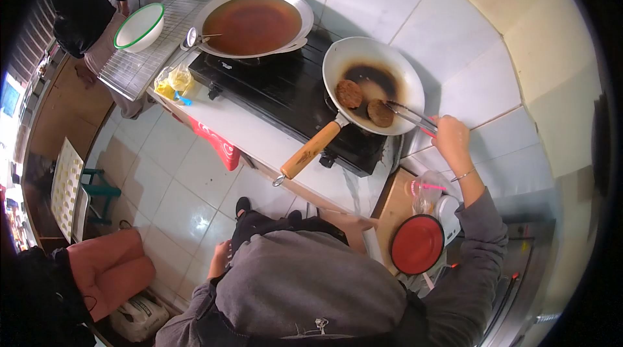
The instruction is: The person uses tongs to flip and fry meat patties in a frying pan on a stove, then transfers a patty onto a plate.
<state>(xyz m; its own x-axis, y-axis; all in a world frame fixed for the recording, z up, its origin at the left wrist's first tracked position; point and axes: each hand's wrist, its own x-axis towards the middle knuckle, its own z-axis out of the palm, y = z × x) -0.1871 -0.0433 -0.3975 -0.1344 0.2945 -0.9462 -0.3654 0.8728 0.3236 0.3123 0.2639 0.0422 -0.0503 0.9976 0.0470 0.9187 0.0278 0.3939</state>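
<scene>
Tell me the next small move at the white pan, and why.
Probably bring the left hand up to steady the wooden handle of the white pan: that hand hangs low, away from the handle, which no hand holds, while the right hand holds tongs with their tips at one brown patty.

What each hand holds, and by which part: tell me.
Right hand: the tongs, held at the end away from the tips. Left hand: nothing visible, but its palm is hidden.
</scene>
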